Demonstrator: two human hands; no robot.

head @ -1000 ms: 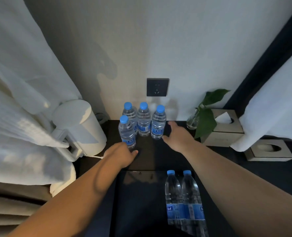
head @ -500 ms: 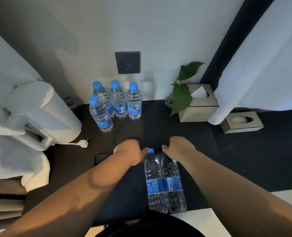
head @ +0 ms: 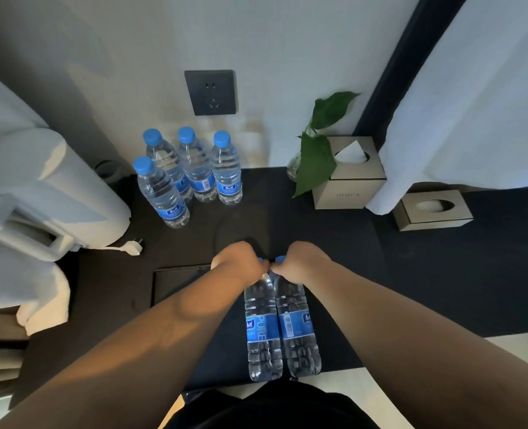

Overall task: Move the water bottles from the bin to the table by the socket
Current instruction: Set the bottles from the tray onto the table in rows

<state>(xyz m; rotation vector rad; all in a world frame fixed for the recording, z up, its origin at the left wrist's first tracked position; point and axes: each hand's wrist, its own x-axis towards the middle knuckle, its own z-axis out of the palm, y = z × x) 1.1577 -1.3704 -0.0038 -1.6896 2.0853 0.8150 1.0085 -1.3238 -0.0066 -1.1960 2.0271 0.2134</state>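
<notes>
Two clear water bottles with blue labels stand side by side in the dark bin [head: 176, 283] below me. My left hand [head: 241, 263] is closed around the neck of the left bottle [head: 261, 332]. My right hand [head: 299, 261] grips the neck of the right bottle [head: 298, 329]. Both blue caps are mostly hidden under my fingers. Several more bottles [head: 194, 171] stand upright on the dark table [head: 333, 243], just below the black wall socket [head: 211, 91].
A white kettle [head: 49, 193] with its loose plug [head: 131, 246] sits at the table's left. A green plant [head: 316, 144] in a glass vase, a tissue box [head: 347, 171] and a second box [head: 432, 209] stand right. White curtains hang on both sides.
Both hands came back from the bottles by the socket down to the bin and closed on the necks of the two bottles there. The view tilted down and closer.
</notes>
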